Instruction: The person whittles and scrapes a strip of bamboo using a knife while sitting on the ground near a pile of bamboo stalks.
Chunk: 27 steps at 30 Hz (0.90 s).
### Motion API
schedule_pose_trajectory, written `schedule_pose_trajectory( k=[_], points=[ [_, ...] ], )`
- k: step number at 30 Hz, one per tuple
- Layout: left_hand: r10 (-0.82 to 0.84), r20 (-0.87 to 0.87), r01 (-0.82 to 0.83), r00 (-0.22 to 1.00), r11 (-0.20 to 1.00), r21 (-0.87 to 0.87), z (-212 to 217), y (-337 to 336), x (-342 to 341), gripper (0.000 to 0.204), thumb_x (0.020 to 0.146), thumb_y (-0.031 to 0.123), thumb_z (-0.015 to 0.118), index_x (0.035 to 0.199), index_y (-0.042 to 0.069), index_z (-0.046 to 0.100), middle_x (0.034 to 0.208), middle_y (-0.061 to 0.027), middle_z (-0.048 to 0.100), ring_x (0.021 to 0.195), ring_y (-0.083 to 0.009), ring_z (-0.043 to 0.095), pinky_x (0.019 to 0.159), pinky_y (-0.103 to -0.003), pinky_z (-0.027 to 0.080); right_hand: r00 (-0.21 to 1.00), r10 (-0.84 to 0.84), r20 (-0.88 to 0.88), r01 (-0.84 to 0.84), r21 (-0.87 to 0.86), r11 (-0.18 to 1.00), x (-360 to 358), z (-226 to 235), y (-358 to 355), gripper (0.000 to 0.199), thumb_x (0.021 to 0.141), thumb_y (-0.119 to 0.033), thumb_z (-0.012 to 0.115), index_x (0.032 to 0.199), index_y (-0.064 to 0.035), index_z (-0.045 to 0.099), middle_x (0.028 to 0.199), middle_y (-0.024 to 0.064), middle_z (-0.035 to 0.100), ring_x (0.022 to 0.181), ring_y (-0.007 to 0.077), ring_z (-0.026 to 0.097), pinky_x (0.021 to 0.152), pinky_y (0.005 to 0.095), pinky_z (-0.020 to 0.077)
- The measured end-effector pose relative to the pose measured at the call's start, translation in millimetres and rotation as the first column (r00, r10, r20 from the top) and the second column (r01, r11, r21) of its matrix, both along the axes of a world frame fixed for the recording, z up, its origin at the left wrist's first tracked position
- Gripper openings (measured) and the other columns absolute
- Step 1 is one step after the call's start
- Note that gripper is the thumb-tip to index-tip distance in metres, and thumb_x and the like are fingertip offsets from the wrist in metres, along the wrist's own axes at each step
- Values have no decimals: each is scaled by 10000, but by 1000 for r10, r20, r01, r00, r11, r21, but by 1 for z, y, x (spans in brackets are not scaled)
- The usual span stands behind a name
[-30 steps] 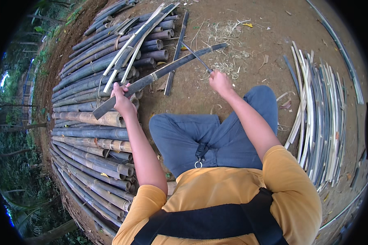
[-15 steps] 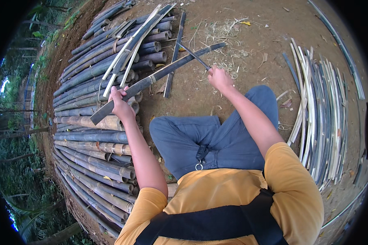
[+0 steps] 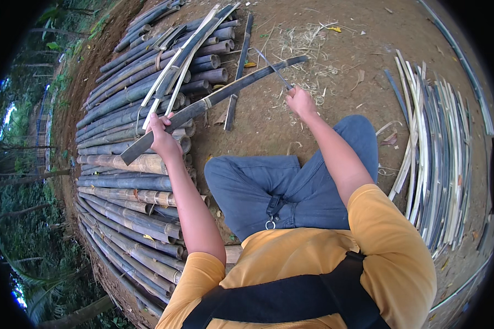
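My left hand [image 3: 163,136] is closed around the near part of a long, dark split bamboo strip [image 3: 231,92], which slants up to the right over the ground. In my right hand [image 3: 302,103] is a knife [image 3: 273,68], its thin blade pointing away and to the left. The blade crosses the strip near its far end; whether the edge is biting into it is too small to tell. Pale shavings [image 3: 307,46] lie on the soil beyond the knife. Another dark bamboo strip [image 3: 238,77] rests on the ground, partly behind the held one.
Bamboo poles [image 3: 126,181] are stacked along my left, with several pale-edged split strips [image 3: 184,57] on top. A bundle of thin bamboo slats [image 3: 436,159] lies to my right. My crossed legs [image 3: 252,183] are on the dirt ground, and a long pole [image 3: 466,71] lies at the far right.
The knife has shifted slightly away and to the right along the strip, and its blade now shows a brighter face. My left hand keeps its hold on the strip.
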State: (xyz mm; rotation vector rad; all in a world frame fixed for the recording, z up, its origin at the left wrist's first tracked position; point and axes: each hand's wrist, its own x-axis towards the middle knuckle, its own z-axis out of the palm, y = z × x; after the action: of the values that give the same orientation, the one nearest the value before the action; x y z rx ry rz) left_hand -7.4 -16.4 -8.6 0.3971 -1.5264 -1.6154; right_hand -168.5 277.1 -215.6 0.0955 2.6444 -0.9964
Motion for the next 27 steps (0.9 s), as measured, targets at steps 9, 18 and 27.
schedule_pose_trajectory(
  k=[9,18,27],
  points=[
    [81,72,-85,994,994,64,-5,-3,9,289,1011,221,540,780,71,451,700,-27,480,674,-122,506,887,-416,553,1000,7,-12,-7,-10,1000,4,2,-13,345,945,-325,530,1141,-60,630,1097,204,677,1052,378,647,907,492,509],
    [27,8,-27,1000,999,42,-6,-3,10,334,1004,196,542,710,77,440,679,-26,458,648,-127,484,858,-438,560,999,-45,-9,45,-23,999,3,-2,-12,332,923,-309,553,1133,-62,625,1066,230,677,1023,395,649,888,502,511],
    [-90,-51,90,995,996,-7,-2,6,14,397,1005,185,531,637,71,438,616,-33,437,590,-140,462,830,-459,561,977,-212,21,212,10,977,-12,0,11,359,930,-338,551,1126,-57,660,1112,233,672,1070,390,640,904,485,514]
  ],
)
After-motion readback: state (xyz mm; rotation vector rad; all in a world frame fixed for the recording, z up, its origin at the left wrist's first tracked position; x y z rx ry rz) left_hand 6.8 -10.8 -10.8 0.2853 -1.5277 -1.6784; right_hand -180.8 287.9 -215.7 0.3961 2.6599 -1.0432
